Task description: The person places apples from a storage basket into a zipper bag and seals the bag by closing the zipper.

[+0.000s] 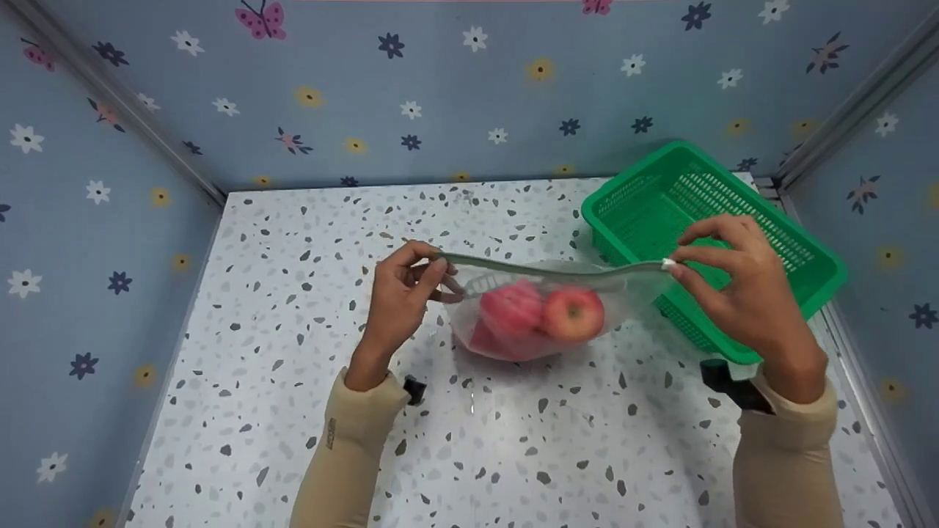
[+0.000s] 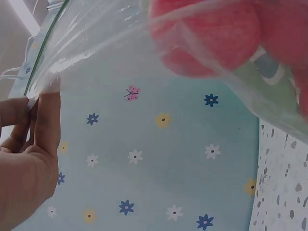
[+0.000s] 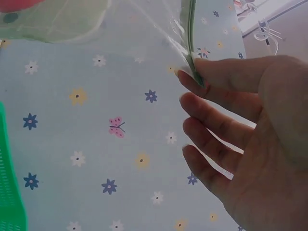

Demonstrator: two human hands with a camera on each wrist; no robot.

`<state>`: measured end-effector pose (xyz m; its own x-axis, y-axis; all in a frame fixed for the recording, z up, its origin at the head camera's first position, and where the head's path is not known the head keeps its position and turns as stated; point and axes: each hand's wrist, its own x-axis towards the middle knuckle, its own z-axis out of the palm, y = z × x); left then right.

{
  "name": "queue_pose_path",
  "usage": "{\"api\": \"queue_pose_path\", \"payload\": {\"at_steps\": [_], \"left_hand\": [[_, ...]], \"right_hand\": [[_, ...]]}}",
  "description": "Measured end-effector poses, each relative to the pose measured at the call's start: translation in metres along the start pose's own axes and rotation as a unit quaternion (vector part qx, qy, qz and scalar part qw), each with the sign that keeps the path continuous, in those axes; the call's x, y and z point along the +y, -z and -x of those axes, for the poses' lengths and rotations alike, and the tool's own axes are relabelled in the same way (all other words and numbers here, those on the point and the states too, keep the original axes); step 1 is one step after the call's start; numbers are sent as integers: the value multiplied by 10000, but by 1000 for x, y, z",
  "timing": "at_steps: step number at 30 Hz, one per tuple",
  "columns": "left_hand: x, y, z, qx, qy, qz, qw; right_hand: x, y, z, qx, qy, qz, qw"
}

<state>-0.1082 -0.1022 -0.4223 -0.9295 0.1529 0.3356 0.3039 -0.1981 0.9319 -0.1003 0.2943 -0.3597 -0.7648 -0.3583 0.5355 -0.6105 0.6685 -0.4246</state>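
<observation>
A clear zip bag (image 1: 631,293) with a green zip strip along its top hangs stretched between the two hands. Inside it are red apples (image 1: 574,314), some blurred by the plastic. My left hand (image 1: 400,293) pinches the bag's left top corner between thumb and fingers; the left wrist view shows the plastic creased there. My right hand (image 1: 741,282) pinches the opposite end of the strip, where a small white piece (image 1: 667,265) shows at the fingertips. In the right wrist view the thumb and forefinger meet on the strip, with the other fingers (image 3: 211,139) spread below.
A green plastic basket (image 1: 638,213) stands at the back right of the speckled white table (image 1: 293,308), partly behind the right hand. Flower-patterned walls (image 1: 455,88) enclose the table at the back and both sides.
</observation>
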Motion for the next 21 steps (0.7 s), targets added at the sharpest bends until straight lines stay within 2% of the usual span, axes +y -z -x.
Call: {"api": "queue_pose_path", "payload": {"at_steps": [4,10,15,21], "left_hand": [[-9,3,8,-682,247,201,9972],[-25,5,17,-1396,607,303,9879],[-36,9,22,-1793,882,354,9792],[-46,17,29,-2156,914,475,9710]], "right_hand": [[6,5,13,-612,-39,-341,9975],[15,2,28,-1460,-10,-850,9856],[22,-5,38,-1901,54,-1151,9750],[23,-15,45,-2214,176,-1578,9622]]}}
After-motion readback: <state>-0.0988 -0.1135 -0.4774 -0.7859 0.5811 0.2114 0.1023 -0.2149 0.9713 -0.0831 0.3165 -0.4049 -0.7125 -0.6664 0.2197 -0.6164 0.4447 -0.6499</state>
